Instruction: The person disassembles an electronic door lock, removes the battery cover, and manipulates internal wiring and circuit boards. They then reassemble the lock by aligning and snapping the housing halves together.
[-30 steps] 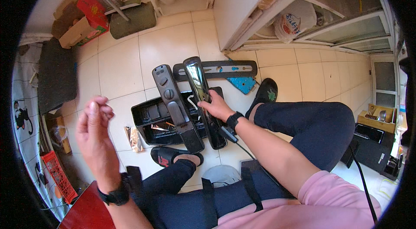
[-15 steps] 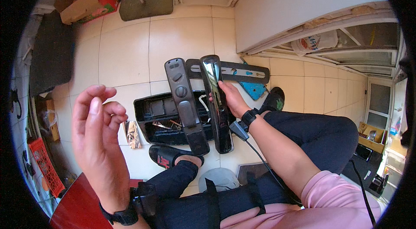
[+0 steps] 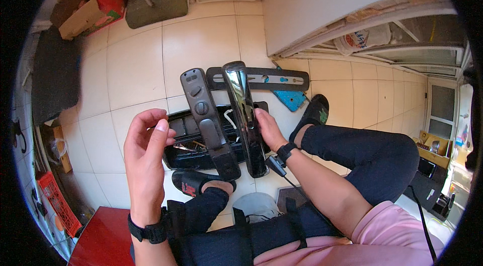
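Observation:
My right hand (image 3: 270, 130) grips the edge of a long glossy black door-lock panel (image 3: 240, 97), which leans over an open black tool case (image 3: 182, 125). Next to it, on the left, a matte dark lock panel (image 3: 196, 92) with a round knob lies slanted across the case. A white wire (image 3: 229, 117) shows between the two panels. My left hand (image 3: 146, 140) hovers by the left end of the case, fingers loosely curled, thumb apart, holding nothing. Small metal parts (image 3: 193, 145) lie in the case.
Beyond the panels lie a long slotted mounting plate (image 3: 282, 79) and a blue flat piece (image 3: 289, 100). My slippered feet (image 3: 316, 111) flank the case. A red board (image 3: 103, 238), a red crate (image 3: 59, 204) and a dustpan (image 3: 156, 7) stand around. A black cable (image 3: 297, 185) runs under my right forearm.
My left hand has moved right and closer to the case, now hiding the shiny foil packet. The view has shifted slightly; my right hand still grips the glossy panel.

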Motion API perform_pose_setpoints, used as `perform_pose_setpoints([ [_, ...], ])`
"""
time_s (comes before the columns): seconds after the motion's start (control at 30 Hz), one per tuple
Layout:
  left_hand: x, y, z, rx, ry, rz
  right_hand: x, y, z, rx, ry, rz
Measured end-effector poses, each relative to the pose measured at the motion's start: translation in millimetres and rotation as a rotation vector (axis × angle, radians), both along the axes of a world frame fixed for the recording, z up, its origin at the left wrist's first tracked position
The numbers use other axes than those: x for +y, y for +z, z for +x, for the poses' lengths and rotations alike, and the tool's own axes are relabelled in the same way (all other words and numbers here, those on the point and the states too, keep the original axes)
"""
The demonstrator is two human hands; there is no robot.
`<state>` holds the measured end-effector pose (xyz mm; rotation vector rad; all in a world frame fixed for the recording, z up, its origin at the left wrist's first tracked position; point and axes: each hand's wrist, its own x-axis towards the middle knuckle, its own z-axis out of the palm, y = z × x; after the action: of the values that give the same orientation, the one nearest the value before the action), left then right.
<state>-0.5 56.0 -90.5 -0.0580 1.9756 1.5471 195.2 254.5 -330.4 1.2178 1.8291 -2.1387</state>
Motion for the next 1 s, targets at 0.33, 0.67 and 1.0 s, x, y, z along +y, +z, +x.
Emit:
perform_pose_setpoints([
  [0.33,12,7,10,0.113,-0.064,0.003,-26,7,14,0.151,-0.082,-0.191],
  [0.67,11,23,15,0.171,-0.043,0.065,-7,-4,8,0.128,0.194,0.112],
  [1.0,5,26,14,0.162,-0.015,0.098,-10,-2,12,0.149,0.173,0.006],
])
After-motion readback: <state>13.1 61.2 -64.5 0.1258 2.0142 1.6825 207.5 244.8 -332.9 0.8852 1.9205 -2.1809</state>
